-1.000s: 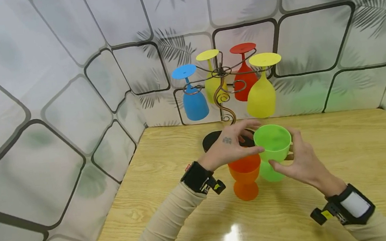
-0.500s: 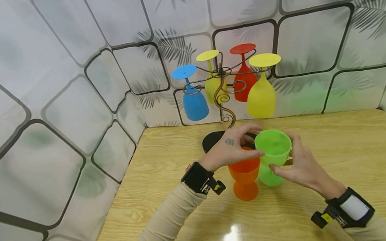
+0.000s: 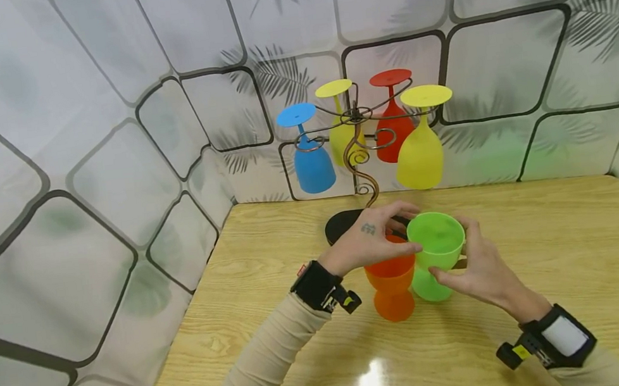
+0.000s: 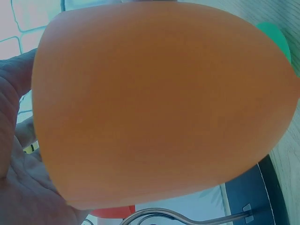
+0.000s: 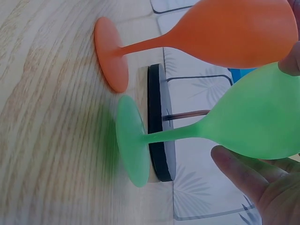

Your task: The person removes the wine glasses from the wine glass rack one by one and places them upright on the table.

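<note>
Green goblet [image 3: 437, 247] upright near table [image 3: 553, 267] centre, bowl held in right hand [image 3: 481, 269], fingers curled round it. In the right wrist view its foot [image 5: 130, 147] looks just off the wood; contact not certain. Orange goblet [image 3: 392, 279] just beside it on the left, bowls touching or nearly so, foot on the table. Left hand [image 3: 369, 240] grips the orange bowl from above, fingers wrapped at the rim.

Behind both: rack [image 3: 359, 149] on a dark round base. Hung upside down from it: blue goblet [image 3: 312, 164], two yellow goblets [image 3: 420, 155], red goblet [image 3: 393, 129]. Tiled walls [image 3: 81, 149] at back and left.
</note>
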The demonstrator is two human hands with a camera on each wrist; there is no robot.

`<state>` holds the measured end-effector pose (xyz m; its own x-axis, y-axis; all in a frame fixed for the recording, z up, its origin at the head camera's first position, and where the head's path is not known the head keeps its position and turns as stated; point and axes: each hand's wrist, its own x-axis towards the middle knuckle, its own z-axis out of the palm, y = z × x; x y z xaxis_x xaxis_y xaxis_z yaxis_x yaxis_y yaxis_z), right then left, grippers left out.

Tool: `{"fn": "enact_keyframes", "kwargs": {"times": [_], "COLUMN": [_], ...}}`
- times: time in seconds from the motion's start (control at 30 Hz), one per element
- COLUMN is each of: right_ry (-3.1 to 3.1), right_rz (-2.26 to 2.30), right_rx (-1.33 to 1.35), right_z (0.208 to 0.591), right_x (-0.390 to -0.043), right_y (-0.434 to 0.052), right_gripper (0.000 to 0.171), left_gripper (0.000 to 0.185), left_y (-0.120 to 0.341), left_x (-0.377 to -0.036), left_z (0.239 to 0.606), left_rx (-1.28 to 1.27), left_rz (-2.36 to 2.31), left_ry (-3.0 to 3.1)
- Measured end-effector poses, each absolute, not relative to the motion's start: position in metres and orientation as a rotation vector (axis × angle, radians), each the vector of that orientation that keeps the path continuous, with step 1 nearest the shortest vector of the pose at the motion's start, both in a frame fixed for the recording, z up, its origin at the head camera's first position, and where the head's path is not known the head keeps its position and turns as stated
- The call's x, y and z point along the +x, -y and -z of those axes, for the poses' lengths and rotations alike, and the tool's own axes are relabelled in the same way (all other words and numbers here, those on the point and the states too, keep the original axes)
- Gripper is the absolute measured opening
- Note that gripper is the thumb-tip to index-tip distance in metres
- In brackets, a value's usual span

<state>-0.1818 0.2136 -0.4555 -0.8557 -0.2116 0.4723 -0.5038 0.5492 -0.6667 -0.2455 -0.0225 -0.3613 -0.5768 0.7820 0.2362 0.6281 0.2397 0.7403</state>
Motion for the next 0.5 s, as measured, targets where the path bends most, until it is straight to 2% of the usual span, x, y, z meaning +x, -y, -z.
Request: {"fn": "enact_keyframes", "kwargs": {"times": [0.5], "right_ry": [2.495], "right_rz": [-1.25], "right_rx": [0.576], "right_z": [0.4619], "right_x": [-0.1837], "right_y": [-0.21], "right_gripper": [0.097], "left_gripper": [0.057], "left_y": [0.0249], "left_x": [-0.2474], "left_z": [0.3651], "left_rx": [1.303], "left_rz": [-1.176], "left_ry": [-2.365]}}
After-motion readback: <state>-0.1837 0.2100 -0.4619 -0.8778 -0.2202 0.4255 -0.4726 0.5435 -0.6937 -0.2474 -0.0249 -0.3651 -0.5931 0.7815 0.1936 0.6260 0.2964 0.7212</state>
